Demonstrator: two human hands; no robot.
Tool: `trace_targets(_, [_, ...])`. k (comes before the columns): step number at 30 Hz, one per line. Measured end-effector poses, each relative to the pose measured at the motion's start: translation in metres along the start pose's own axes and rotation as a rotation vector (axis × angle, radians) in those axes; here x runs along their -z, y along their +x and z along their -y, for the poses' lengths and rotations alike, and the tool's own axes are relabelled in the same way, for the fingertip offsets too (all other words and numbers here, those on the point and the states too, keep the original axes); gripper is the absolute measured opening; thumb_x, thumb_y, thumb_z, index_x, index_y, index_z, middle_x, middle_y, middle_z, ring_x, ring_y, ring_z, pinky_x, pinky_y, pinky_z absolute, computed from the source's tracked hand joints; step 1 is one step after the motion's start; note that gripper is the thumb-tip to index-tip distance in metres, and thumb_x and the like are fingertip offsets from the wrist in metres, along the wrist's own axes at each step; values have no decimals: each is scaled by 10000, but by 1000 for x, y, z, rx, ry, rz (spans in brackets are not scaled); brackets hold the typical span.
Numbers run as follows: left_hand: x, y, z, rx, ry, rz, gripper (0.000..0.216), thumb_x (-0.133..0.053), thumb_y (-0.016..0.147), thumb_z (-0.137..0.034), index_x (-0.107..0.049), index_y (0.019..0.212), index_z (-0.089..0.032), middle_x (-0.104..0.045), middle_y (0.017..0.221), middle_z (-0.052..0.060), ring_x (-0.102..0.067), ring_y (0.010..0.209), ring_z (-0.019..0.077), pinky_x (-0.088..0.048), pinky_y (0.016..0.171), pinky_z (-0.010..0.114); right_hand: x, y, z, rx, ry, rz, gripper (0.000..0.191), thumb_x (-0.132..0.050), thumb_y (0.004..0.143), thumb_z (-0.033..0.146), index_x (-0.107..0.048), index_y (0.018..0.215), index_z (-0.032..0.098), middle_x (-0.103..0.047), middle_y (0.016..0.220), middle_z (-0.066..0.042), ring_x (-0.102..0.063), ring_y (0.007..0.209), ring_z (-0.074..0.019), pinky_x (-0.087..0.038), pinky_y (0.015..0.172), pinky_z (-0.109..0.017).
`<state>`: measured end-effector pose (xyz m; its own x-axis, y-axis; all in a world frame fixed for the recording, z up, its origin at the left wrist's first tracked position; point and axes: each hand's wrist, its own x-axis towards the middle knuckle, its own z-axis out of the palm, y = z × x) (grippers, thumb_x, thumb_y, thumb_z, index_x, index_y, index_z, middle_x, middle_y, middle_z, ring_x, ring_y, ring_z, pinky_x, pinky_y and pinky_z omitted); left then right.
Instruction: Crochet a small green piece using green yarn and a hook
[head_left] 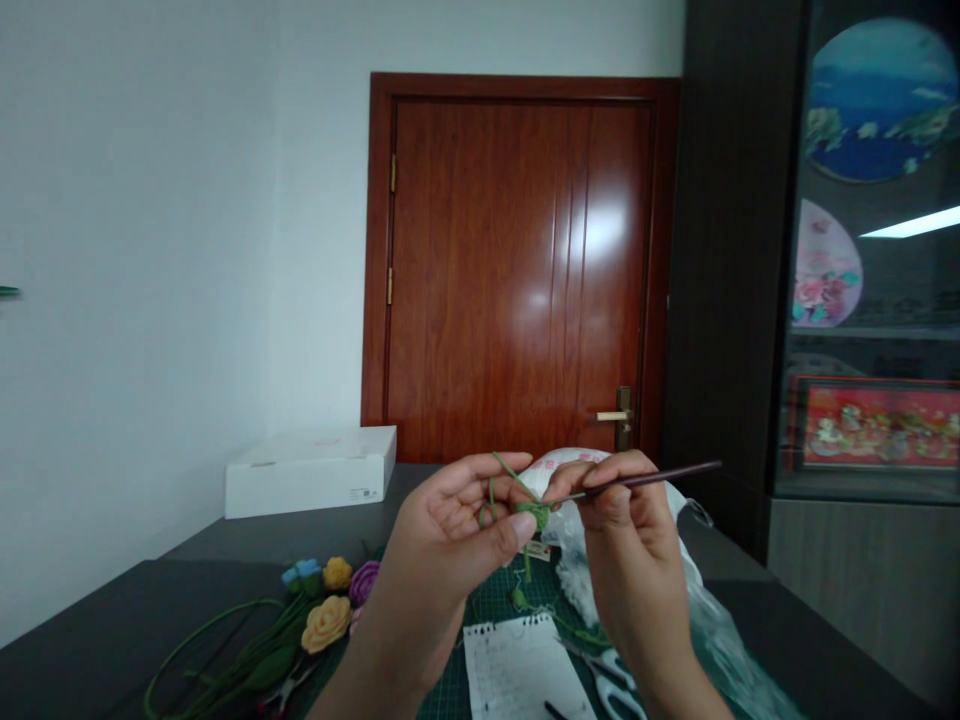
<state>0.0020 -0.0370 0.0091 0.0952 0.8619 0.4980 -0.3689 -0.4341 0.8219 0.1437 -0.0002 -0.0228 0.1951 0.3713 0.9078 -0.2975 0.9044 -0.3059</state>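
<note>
My left hand (465,530) pinches a small green crochet piece (535,514) between thumb and fingers. Green yarn (491,490) runs over its raised index finger and loops around the other fingers. In my right hand (626,525) is a crochet hook (652,478) with a dark handle, held like a pen. The hook's thin metal tip points left and meets the top of the green piece. A green strand hangs below the work toward the mat.
A notepad sheet (517,665) and white-handled scissors (611,685) lie on a green cutting mat (444,690). Crocheted flowers (326,624) with green stems lie at left. Behind are a white box (311,470) and, at right, plastic bags (727,640). A closed door (510,270) stands beyond.
</note>
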Motion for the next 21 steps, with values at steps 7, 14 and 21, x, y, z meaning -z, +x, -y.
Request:
trace_targets(7, [0, -1, 3, -34, 39, -42, 361, -858, 691, -100, -784, 1041, -145, -722, 782, 34, -632, 698, 134, -515, 618, 229, 11, 5, 13, 209, -260, 76, 78, -515, 1021, 251, -584, 989, 234, -718, 821, -32, -725, 814, -216, -581, 710, -367])
trace_targets(14, [-4, 0, 11, -147, 42, -70, 297, -841, 693, -79, -799, 975, -161, -733, 775, 32, -662, 723, 147, -550, 662, 231, 15, 2, 24, 514, -762, 330, 87, -570, 981, 176, -627, 961, 238, -775, 920, -50, -696, 865, -219, -583, 748, -388])
trace_targets(21, [-1, -2, 5, 2, -153, 35, 291, -870, 687, -71, -812, 954, -173, -771, 891, 41, -693, 863, 141, -534, 803, 217, 13, 3, 17, 623, -723, 307, 154, -595, 960, 154, -631, 1049, 274, -775, 937, -16, -717, 848, -192, -610, 751, -388])
